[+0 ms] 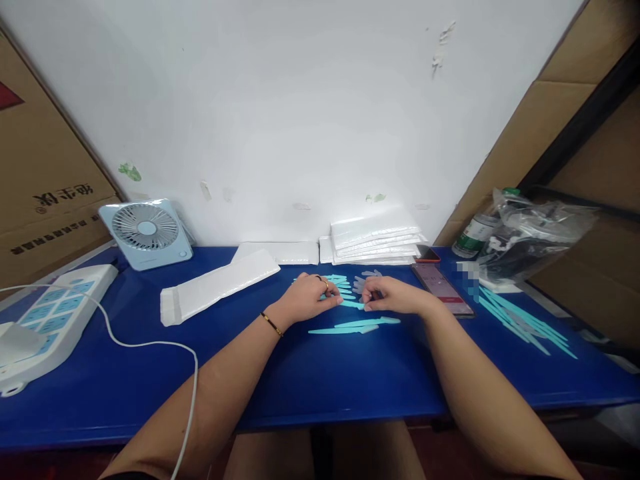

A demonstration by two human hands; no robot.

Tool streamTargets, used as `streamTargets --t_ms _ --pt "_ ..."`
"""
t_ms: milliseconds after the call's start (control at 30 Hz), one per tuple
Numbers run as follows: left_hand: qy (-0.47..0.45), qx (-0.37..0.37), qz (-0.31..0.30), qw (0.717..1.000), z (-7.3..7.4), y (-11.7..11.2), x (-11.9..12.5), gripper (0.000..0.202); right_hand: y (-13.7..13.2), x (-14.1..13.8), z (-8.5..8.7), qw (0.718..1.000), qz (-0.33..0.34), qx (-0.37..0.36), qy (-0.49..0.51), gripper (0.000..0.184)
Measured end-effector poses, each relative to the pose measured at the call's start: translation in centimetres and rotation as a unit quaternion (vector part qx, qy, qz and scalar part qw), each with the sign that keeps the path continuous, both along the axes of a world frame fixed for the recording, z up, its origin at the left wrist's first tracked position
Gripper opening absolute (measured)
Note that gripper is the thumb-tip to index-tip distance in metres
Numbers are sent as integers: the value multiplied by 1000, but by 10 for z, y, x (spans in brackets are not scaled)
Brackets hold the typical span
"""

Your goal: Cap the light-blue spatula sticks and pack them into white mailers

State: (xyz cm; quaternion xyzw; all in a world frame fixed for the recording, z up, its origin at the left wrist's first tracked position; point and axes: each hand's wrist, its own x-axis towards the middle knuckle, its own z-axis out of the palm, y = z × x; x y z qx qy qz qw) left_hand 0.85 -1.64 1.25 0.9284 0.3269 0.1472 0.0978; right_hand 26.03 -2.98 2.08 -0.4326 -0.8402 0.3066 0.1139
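My left hand (311, 298) pinches one end of a turquoise eyebrow razor (353, 305) between thumb and finger. At its other end, the fingers of my right hand (389, 296) are closed on the same razor, low over the blue table. Several more turquoise razors (341, 283) lie side by side behind my left hand, partly covered by it. Small translucent pieces (369, 274), perhaps blade caps, rest just behind my right hand. Nearer to me, a turquoise razor (327, 331) and a second razor (367, 323) lie crosswise on the table, slightly overlapping.
White padded envelopes (375, 233) are stacked against the wall; another envelope (220, 287) lies left. A phone (443, 290) and several loose razors (527, 323) are at right, near a plastic bag (535, 240). A fan (146, 233), power strip (60, 320) and white cable (150, 345) occupy the left.
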Motion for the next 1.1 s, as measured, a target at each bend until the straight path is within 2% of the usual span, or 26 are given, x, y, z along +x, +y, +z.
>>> streamTargets --t_ms 100,267,333,400,467,533,600,733,867,1000,1100 --pt "35 34 5 999 1 1 1 38 3 0 -1 998 -42 33 21 18" --pt "20 69 104 992 -2 18 -14 33 12 13 -6 977 -179 108 29 21" --pt "0 63 122 991 -5 22 -20 30 11 17 -3 970 -201 131 29 24" --pt "-14 51 118 992 -7 23 -22 31 6 18 3 980 -164 106 33 22" --pt "-23 41 105 993 -8 22 -20 31 -1 18 10 996 -85 32 25 19" --pt "-31 33 92 995 -7 18 -16 29 -7 17 12 999 -20 -32 -16 20" --pt "-32 22 79 996 -4 13 -11 28 -9 18 11 996 1 -56 -62 20" --pt "-23 -2 29 999 3 -1 -2 31 -8 14 7 996 -12 -53 -75 11" --pt "0 3 -14 1000 4 -9 4 36 -8 2 9 999 -44 -14 -7 15" --pt "40 43 3 998 3 -5 4 39 -7 -6 10 996 -65 35 45 18" --pt "38 62 36 997 3 5 -2 39 -1 -2 6 993 -87 69 42 15"
